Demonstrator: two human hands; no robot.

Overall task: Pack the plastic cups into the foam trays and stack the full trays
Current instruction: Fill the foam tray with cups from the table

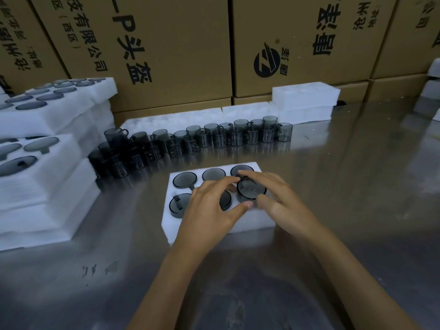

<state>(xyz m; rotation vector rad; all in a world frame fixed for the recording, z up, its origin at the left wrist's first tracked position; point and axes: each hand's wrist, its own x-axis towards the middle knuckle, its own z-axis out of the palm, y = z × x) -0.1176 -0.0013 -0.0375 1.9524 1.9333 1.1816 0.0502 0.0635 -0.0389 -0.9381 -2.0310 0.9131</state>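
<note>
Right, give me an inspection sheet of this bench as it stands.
Surface: shiny metal table, smudged near the front edge.
Job's things: foam tray at centre, six pockets, five hold cups; the sixth cup is going into the near right pocket. Loose cups in a row behind. Full trays stacked on the left; empty trays at the back.
Clutter: nothing seen.
Grips: left hand and right hand both pinch the sixth cup's rim.
Cables: nothing seen.
Surroundings: printed cardboard boxes form a wall behind.
</note>
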